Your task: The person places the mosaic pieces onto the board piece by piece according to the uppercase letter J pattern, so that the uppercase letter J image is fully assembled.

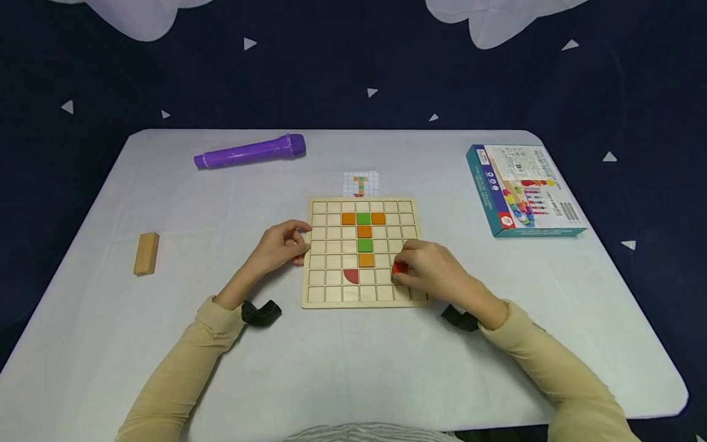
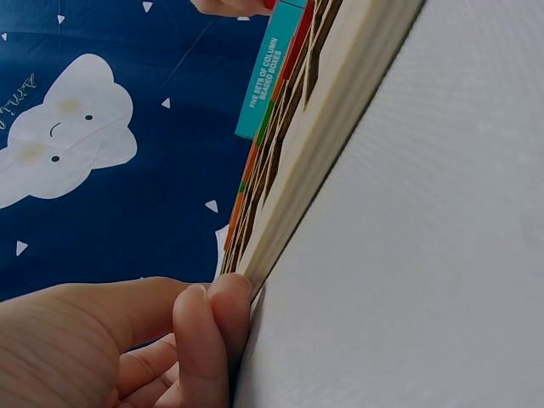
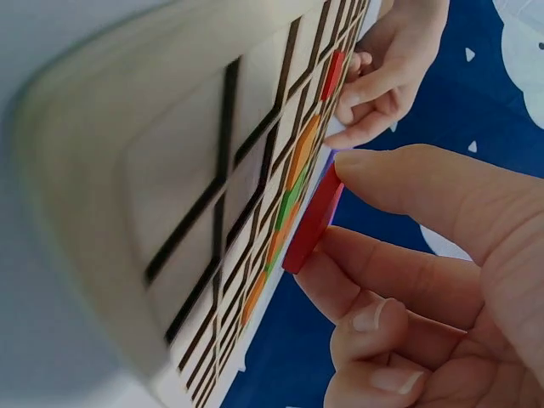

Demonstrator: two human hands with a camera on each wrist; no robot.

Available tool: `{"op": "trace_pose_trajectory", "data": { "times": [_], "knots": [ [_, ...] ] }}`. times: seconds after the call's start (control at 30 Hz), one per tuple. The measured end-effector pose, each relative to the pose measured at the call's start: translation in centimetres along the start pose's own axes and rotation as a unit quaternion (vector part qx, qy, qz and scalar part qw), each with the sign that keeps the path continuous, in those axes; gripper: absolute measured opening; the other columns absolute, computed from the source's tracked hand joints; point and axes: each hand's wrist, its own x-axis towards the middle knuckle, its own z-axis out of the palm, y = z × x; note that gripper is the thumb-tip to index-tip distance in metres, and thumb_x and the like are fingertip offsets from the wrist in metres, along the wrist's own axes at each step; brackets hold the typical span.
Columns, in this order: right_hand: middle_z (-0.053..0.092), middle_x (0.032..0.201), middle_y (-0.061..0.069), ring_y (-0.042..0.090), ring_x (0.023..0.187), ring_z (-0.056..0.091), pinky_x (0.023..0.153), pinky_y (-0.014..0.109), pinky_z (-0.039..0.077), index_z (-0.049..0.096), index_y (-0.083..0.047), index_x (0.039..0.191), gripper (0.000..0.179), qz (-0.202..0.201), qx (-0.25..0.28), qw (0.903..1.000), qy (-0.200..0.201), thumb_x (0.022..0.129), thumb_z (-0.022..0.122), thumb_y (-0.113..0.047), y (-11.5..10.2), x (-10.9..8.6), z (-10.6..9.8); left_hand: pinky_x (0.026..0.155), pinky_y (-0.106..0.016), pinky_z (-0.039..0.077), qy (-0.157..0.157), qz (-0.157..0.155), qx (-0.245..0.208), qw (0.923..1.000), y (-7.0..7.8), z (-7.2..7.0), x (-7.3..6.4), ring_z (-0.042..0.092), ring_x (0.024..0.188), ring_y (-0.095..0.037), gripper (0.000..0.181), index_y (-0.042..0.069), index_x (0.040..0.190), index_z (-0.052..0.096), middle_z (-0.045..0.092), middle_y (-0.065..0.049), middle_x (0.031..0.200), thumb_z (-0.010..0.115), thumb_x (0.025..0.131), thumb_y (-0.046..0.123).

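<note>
A wooden grid board lies on the white table. Orange squares and green squares form a T shape on it, with a red quarter-circle tile lower down. Above the board's right side, my right hand pinches a red tile between thumb and fingers; seen nearly edge-on, its full outline is unclear. My left hand touches the board's left edge with its fingertips, the fingers loosely bent. Just beyond the board sits a small pattern card printed with coloured shapes on a grid.
At the back left lies a purple tube. A wooden block rests at the far left, and a teal-edged printed box at the back right. Black straps are on both wrists. Dark patterned cloth hangs behind the table.
</note>
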Motion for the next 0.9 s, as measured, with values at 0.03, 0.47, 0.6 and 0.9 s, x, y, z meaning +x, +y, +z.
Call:
{"op": "trace_pose_trajectory", "data": {
  "times": [0.03,0.47,0.6,0.9],
  "knots": [
    [0.060,0.072,0.001,0.007,0.062,0.049,0.053,0.018,0.042,0.070,-0.007,0.077,0.013,-0.001,0.001,1.0000,-0.002,0.073,0.078,-0.017,-0.2,0.1,0.1,0.053,-0.020,0.054,0.000,0.001,-0.001,1.0000,0.0,0.0,0.0,0.059,0.054,-0.005,0.040,-0.005,0.125,0.051,0.059,-0.011,0.078,0.060,0.086,0.003],
    [0.062,0.072,-0.001,0.007,0.062,0.051,0.053,0.019,0.043,0.071,-0.009,0.077,0.008,-0.032,-0.014,0.9989,-0.031,0.076,0.073,-0.017,-1.9,2.1,1.3,0.053,-0.020,0.054,0.001,0.002,-0.005,1.0000,-0.4,0.0,0.2,0.059,0.053,-0.004,0.041,-0.006,0.125,0.051,0.059,-0.012,0.077,0.061,0.086,0.003],
    [0.063,0.074,0.000,0.007,0.062,0.051,0.053,0.018,0.044,0.071,-0.008,0.080,0.010,-0.030,-0.017,0.9987,-0.037,0.076,0.074,-0.017,-2.2,2.4,1.5,0.053,-0.020,0.054,0.001,0.001,-0.006,1.0000,-0.3,0.0,0.2,0.059,0.053,-0.005,0.041,-0.005,0.125,0.051,0.059,-0.012,0.077,0.061,0.086,0.003],
    [0.060,0.072,-0.001,0.007,0.061,0.050,0.052,0.018,0.042,0.072,-0.009,0.079,0.009,-0.032,-0.024,0.9983,-0.041,0.075,0.073,-0.016,-2.6,2.9,2.0,0.053,-0.021,0.055,0.000,0.002,-0.004,1.0000,-0.2,0.0,0.1,0.059,0.053,-0.005,0.040,-0.003,0.125,0.051,0.059,-0.009,0.076,0.061,0.086,0.003]
  ]
}}
